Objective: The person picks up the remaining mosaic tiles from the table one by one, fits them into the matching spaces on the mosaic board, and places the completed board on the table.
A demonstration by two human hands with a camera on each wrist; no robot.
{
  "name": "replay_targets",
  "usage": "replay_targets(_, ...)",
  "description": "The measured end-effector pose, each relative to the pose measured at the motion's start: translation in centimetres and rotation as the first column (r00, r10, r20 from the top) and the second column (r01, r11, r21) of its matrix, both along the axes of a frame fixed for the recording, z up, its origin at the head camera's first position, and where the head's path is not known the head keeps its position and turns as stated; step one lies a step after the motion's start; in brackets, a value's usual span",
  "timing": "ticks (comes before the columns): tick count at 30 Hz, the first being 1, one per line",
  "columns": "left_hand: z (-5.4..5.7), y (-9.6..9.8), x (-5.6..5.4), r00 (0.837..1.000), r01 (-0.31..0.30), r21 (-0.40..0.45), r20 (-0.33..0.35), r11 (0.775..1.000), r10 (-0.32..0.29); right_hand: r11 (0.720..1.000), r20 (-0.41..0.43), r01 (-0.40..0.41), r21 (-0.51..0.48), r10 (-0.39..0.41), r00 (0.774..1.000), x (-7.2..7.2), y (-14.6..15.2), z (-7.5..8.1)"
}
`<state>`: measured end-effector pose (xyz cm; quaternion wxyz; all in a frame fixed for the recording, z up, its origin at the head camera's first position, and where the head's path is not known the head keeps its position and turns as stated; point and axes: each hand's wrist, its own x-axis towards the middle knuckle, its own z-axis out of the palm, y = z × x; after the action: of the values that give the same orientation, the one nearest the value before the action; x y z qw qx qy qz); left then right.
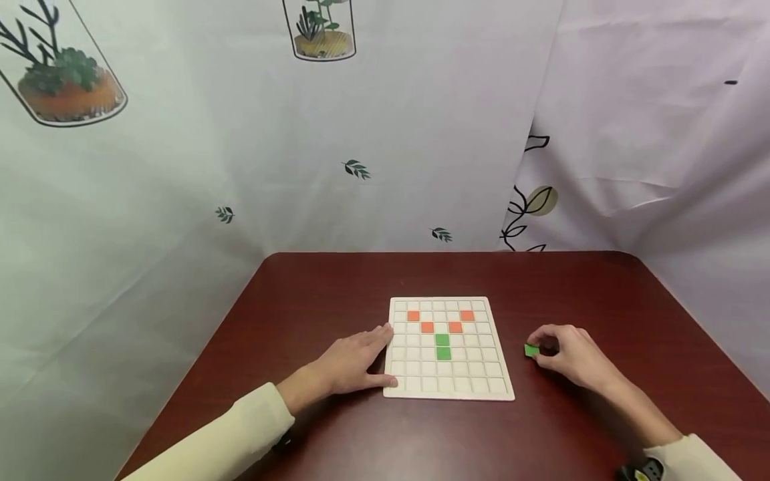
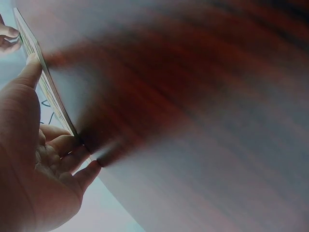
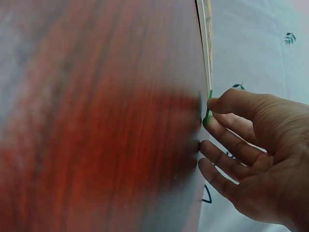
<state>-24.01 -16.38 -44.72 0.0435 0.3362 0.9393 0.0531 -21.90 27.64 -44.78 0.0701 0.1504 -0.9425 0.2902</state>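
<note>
A white grid board (image 1: 415,369) lies flat on the dark red table. Several orange square tiles (image 1: 413,316) sit in its upper cells, and two green tiles (image 1: 443,353) lie one below the other near its middle. My left hand (image 1: 355,361) rests at the board's left edge, thumb and fingers spread and touching it. To the right of the board, my right hand (image 1: 571,354) pinches a green tile (image 1: 531,350) between thumb and finger, just above the table. The right wrist view shows this tile (image 3: 208,116) edge-on at the fingertips.
The brown-red table (image 1: 337,287) has rounded far corners. Behind and beside it hangs a pale cloth (image 1: 391,120) printed with plants and leaves. A dark band with a watch-like device (image 1: 646,469) is on the right wrist.
</note>
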Motion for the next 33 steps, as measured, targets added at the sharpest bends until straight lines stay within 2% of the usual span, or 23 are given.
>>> replay_targets(5, -0.3, 0.5, 0.0, 1.000, 0.021, -0.003, -0.013, 1.000, -0.021, 1.000, 0.002, 0.016, -0.004, -0.016, 1.000, 0.4, 0.4, 0.2)
replay_targets(17, -0.6, 0.3, 0.4, 1.000, 0.011, -0.031, -0.008, 0.999, -0.011, 1.000, 0.004, 0.016, -0.011, -0.016, 1.000, 0.4, 0.0, 0.4)
replay_targets(23, -0.9, 0.1, 0.4, 0.999, 0.011, -0.038, -0.030, 0.999, -0.012, 1.000, -0.030, 0.018, 0.010, -0.018, 0.999, 0.1, -0.3, 0.9)
replay_targets(33, -0.2, -0.2, 0.0, 1.000, 0.000, -0.046, -0.020, 0.999, -0.001, 1.000, -0.056, 0.015, 0.006, -0.015, 0.998, 0.0, -1.6, 2.0)
